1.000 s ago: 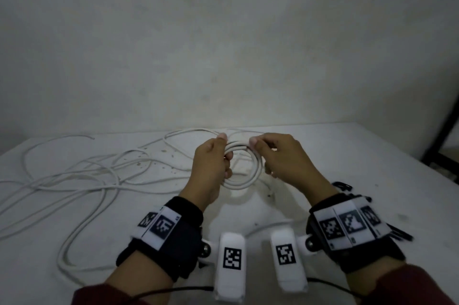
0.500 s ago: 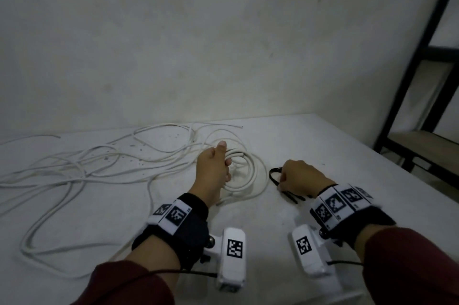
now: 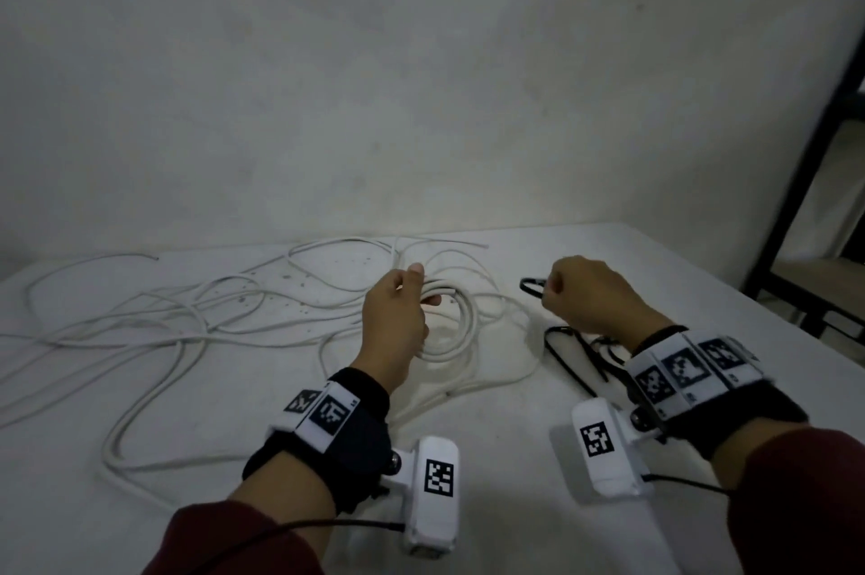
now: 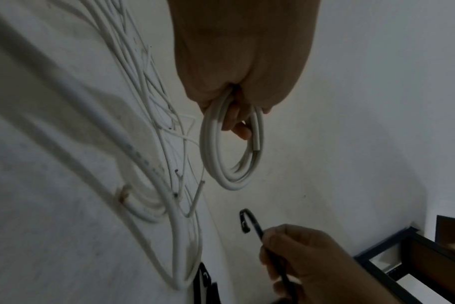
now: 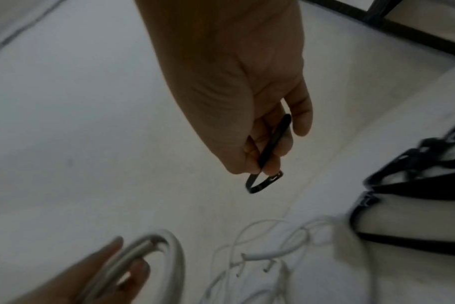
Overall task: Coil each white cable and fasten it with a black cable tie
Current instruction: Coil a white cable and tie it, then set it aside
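My left hand (image 3: pixel 398 317) grips a coiled white cable (image 3: pixel 461 326) above the white table; in the left wrist view the coil (image 4: pixel 231 162) hangs from the fingers as a tight ring with one cut end showing. My right hand (image 3: pixel 585 298), a little to the right of the coil, pinches a black cable tie (image 3: pixel 531 285) bent into a small loop. The right wrist view shows the tie (image 5: pixel 269 162) running between thumb and fingers, and the left wrist view shows it (image 4: pixel 249 223) too. The coil (image 5: pixel 153 251) sits at that view's lower left.
Several loose white cables (image 3: pixel 164 317) sprawl over the left and back of the table (image 3: pixel 702 284). More black cable ties (image 3: pixel 580 354) lie under my right wrist. A black metal frame (image 3: pixel 795 181) stands off the table's right edge. A pale wall rises behind.
One second ago both hands held the coil. My right hand let go, picked a black tie from the pile at the right, and has lifted it toward the coil. The left hand kept holding.
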